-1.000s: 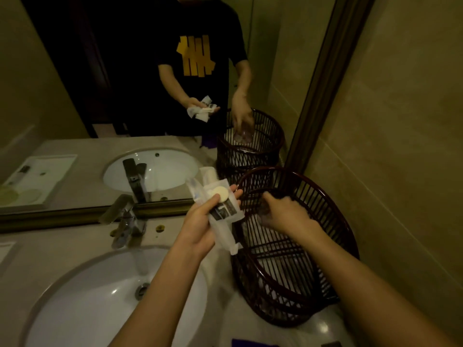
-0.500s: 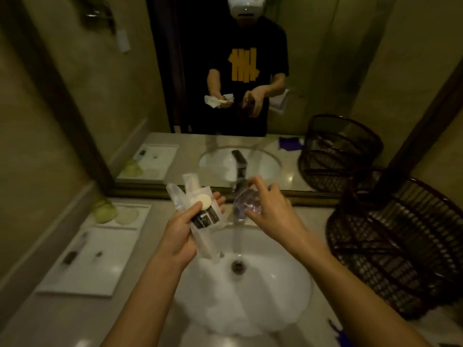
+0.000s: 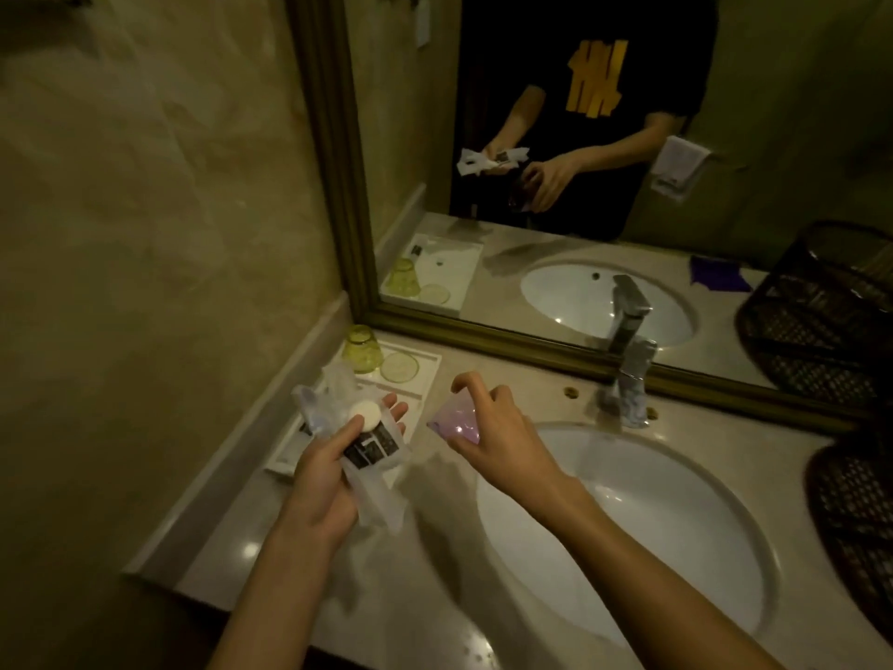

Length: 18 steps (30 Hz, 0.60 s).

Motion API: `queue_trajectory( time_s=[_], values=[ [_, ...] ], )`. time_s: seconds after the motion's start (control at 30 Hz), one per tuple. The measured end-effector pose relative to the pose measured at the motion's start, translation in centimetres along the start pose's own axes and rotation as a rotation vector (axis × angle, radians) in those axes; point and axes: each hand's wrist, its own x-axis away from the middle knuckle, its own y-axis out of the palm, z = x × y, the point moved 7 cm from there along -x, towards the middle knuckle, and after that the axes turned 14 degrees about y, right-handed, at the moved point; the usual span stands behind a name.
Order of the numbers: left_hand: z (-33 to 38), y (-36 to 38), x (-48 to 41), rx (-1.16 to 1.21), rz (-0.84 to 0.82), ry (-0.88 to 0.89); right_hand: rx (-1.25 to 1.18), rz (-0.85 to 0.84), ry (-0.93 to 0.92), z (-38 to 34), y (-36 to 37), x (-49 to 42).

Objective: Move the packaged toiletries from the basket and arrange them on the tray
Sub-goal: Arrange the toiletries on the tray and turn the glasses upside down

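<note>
My left hand (image 3: 324,481) grips a bundle of packaged toiletries (image 3: 358,436): clear plastic wrappers, one with a black label, and a small round white piece under my thumb. My right hand (image 3: 493,427) holds a small clear pinkish packet (image 3: 453,419) by its edges, just right of the bundle. Both hands hover over the counter beside the white tray (image 3: 419,379), which lies against the left wall and is partly hidden by the bundle. The dark woven basket (image 3: 850,519) stands at the far right edge of the counter.
A yellow-green glass (image 3: 361,349) stands upside down on the tray's far corner, next to a round coaster (image 3: 399,367). The white sink basin (image 3: 623,529) and chrome tap (image 3: 628,384) fill the middle. A framed mirror (image 3: 580,137) reflects a person in a black shirt.
My view has swung left from the basket to the tray. Both hands have travelled left with their packages, from over the sink to beside the tray.
</note>
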Motion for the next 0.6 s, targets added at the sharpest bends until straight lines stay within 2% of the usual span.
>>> queue_trajectory(
  time_s=[0.4, 0.6],
  values=[
    [0.7, -1.6, -8.1, -0.024, 0.151, 0.017, -0.141, -0.125, 0.034, 1.6, 9.8, -17.5],
    [0.1, -2.8, -10.8, -0.067, 0.191, -0.014, -0.122, 0.001, 0.082, 2.6, 13.0, -22.0]
  ],
)
